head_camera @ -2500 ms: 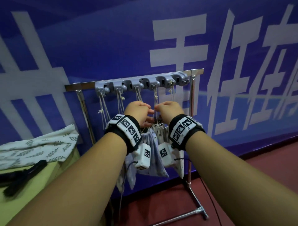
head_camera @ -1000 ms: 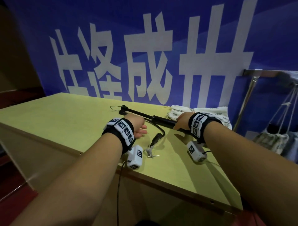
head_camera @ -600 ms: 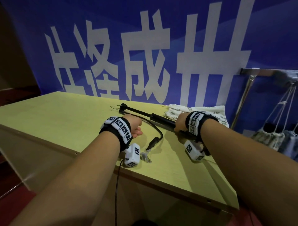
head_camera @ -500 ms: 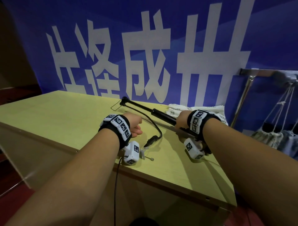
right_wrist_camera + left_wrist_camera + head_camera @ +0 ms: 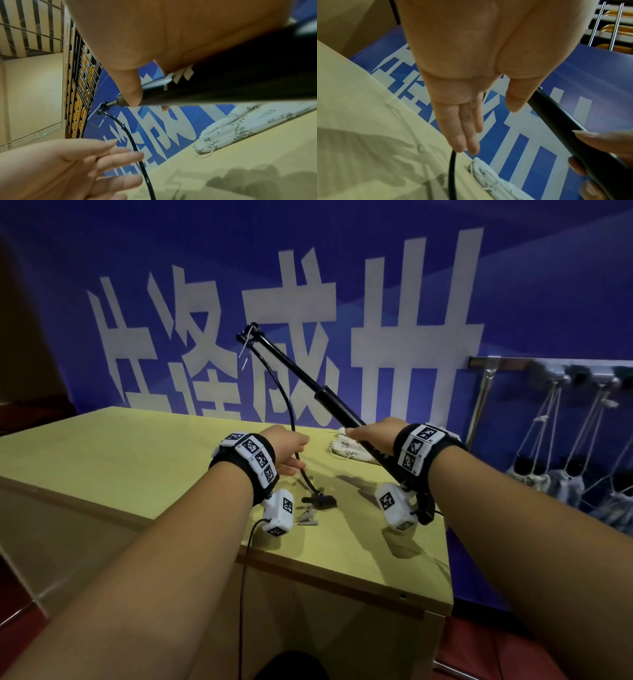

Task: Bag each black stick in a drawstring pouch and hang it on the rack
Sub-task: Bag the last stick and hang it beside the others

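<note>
Since the earlier frame the black stick (image 5: 329,400) had been raised off the table (image 5: 120,460), tilted up to the left, clasped by the right hand (image 5: 371,433). Left hand (image 5: 286,448) fingers were extended, touching its cable (image 5: 291,419). Folded pouch (image 5: 349,451) lay beneath.

Black stick (image 5: 310,381): telescopic, cable attached, raised aslant from right hand (image 5: 373,434). Floral drawstring pouch (image 5: 346,448): flat beneath that hand.
</note>
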`<action>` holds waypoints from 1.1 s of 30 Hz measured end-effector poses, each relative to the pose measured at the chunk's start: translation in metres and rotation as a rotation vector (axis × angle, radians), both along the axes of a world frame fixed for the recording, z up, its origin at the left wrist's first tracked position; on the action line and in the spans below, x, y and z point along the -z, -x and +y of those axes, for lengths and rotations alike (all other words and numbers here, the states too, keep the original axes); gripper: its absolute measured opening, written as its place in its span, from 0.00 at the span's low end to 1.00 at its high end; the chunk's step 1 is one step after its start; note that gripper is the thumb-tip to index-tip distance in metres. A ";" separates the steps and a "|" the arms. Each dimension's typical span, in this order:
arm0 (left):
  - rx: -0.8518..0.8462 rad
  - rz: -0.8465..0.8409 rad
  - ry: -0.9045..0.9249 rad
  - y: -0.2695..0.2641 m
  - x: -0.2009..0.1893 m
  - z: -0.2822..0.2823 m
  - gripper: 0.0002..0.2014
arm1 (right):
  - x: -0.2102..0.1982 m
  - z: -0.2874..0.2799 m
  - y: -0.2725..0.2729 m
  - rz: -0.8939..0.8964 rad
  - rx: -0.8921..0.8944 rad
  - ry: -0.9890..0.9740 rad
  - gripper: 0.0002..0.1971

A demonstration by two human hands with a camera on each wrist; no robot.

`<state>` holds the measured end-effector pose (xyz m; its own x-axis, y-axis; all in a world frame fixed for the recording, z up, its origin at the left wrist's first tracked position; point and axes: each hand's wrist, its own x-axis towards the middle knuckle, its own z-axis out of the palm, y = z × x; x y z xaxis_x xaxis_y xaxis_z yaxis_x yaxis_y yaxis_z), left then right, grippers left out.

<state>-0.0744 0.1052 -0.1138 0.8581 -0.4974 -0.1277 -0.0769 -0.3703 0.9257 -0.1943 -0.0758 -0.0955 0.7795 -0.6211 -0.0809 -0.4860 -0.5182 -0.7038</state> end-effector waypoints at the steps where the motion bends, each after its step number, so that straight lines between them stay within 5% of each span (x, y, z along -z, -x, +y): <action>1: 0.005 -0.001 0.030 0.003 -0.007 -0.002 0.15 | -0.004 0.000 0.006 -0.023 0.009 -0.026 0.28; 6: 0.016 -0.001 0.155 0.017 -0.039 -0.015 0.10 | -0.022 -0.004 0.032 -0.133 0.029 -0.082 0.26; 10: 0.042 -0.068 0.215 0.023 -0.051 -0.020 0.22 | -0.033 -0.008 0.047 -0.195 0.057 -0.089 0.27; 16: 0.117 -0.119 0.269 0.038 -0.067 -0.030 0.12 | -0.041 -0.009 0.067 -0.252 0.055 -0.087 0.21; 27: 0.263 -0.150 0.321 0.072 -0.070 -0.059 0.07 | -0.017 -0.006 0.083 -0.507 0.071 -0.238 0.10; 33: 0.293 -0.251 0.253 0.101 -0.050 -0.089 0.04 | 0.008 -0.015 0.099 -0.501 0.130 -0.213 0.09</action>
